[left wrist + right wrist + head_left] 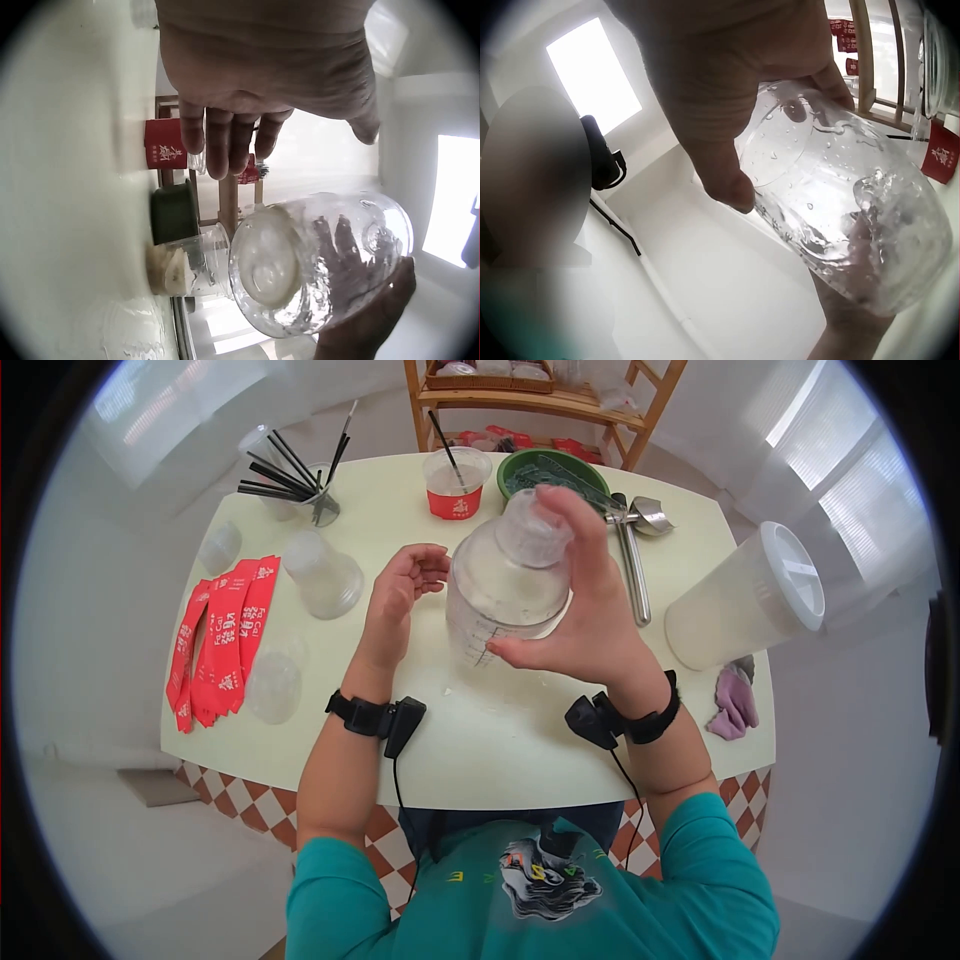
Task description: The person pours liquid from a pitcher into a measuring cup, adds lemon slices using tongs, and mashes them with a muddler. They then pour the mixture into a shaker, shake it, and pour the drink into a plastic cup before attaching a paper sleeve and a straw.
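Note:
My right hand (590,610) grips a clear plastic shaker (505,595) with printed measuring marks, thumb on its side and fingers at its narrow top. The shaker is tilted above the table, its broad base (262,259) facing the left wrist view. Water drops cling to its wall (810,202). My left hand (405,595) is beside the shaker, apart from it, with fingers loosely extended and nothing in them. Behind the shaker in the left wrist view, a clear cup (199,262) with pale contents stands on the table.
A red-banded cup with a straw (455,500), a green bowl (575,470) and a metal scoop (635,560) lie behind. At right are a large lidded pitcher (745,600) and a purple cloth (735,700); at left, red sleeves (230,630), clear cups (325,575) and black straws (285,475).

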`<state>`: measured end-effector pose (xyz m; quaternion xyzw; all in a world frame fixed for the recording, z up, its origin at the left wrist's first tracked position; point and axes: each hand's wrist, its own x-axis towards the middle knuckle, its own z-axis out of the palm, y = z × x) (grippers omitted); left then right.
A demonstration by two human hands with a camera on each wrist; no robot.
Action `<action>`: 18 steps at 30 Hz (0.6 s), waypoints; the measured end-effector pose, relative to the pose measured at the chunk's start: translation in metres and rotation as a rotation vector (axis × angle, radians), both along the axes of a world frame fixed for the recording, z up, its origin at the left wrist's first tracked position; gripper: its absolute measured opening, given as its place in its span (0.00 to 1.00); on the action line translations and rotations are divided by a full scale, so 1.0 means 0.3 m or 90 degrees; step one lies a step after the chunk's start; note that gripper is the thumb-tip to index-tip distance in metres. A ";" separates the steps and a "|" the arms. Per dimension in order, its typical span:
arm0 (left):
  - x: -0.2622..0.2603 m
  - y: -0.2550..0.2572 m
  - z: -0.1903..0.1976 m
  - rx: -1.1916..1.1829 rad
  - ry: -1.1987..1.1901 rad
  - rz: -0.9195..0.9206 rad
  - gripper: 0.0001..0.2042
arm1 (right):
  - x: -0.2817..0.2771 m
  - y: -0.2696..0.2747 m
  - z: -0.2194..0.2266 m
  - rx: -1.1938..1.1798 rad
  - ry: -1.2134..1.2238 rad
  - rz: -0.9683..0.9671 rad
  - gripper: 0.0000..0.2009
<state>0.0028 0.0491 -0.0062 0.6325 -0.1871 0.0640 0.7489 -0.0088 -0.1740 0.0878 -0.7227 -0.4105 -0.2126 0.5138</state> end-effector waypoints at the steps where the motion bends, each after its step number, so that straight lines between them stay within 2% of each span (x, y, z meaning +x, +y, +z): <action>1: -0.009 -0.008 0.012 0.001 -0.005 -0.004 0.49 | -0.002 0.006 -0.008 -0.024 -0.010 -0.012 0.46; 3: -0.056 -0.042 0.083 -0.007 -0.002 -0.116 0.54 | -0.005 0.014 -0.013 -0.029 0.010 -0.013 0.46; 4: -0.067 -0.050 0.097 -0.017 -0.010 -0.110 0.54 | -0.005 0.022 -0.014 -0.034 0.031 -0.010 0.46; 6: -0.081 -0.061 0.114 0.078 0.011 -0.118 0.57 | -0.014 0.040 -0.029 -0.054 0.017 -0.014 0.47; 11: -0.072 -0.079 0.080 0.115 0.064 -0.103 0.52 | -0.024 0.052 -0.043 -0.100 0.048 -0.015 0.50; 13: -0.065 -0.088 0.073 0.122 0.024 -0.083 0.49 | -0.031 0.044 -0.045 -0.112 0.065 -0.029 0.50; 16: -0.060 -0.098 0.066 0.086 0.029 -0.101 0.48 | -0.026 0.042 -0.042 -0.105 0.050 -0.016 0.49; 18: -0.063 -0.092 0.074 0.093 0.037 -0.108 0.48 | -0.016 0.046 -0.044 -0.070 -0.021 -0.015 0.46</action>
